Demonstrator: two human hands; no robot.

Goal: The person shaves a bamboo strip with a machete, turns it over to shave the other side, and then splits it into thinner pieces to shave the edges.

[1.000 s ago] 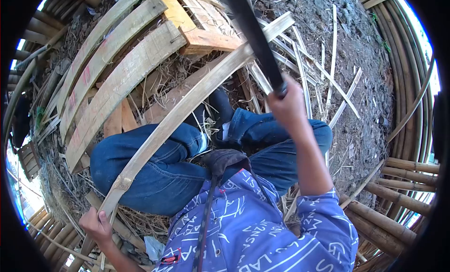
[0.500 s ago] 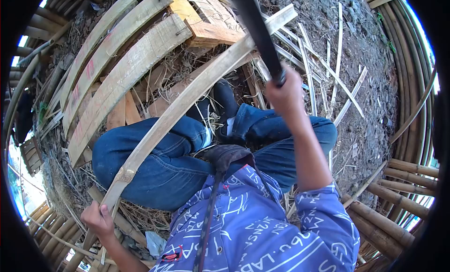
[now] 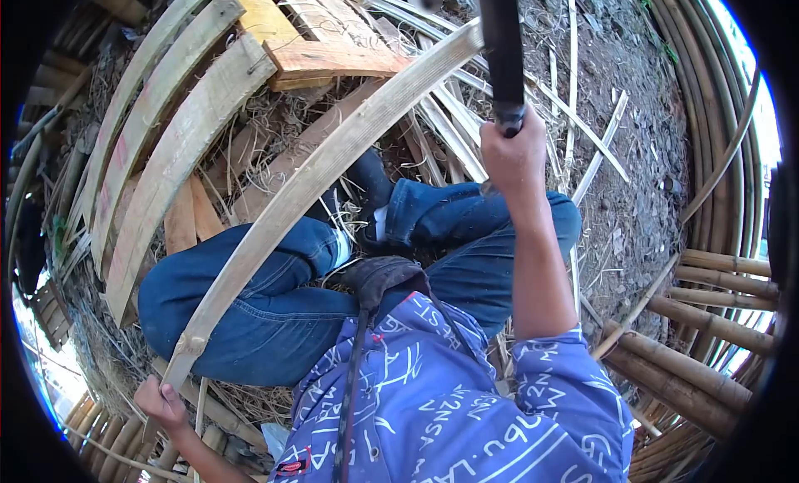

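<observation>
A long pale bamboo strip [image 3: 287,202] runs diagonally over the person's crossed legs. Its lower left end is gripped in my left hand [image 3: 164,402], which is closed just below a knot in the strip. My right hand [image 3: 515,146] is wrapped round the handle of a long dark blade [image 3: 502,50], held upright in the view at the right of the strip's far end. The far end lies beside the blade; whether the two touch cannot be told.
Wooden planks [image 3: 179,150] lie in a row at the upper left, near an orange-brown wooden block [image 3: 337,57]. Split bamboo strips [image 3: 583,129] and shavings are scattered on the ground. Bamboo poles [image 3: 682,371] line the right side.
The blade has swung from a slant to nearly upright, and my right hand has turned with it. The strip's far end has shifted left and slightly down. The view has moved a little.
</observation>
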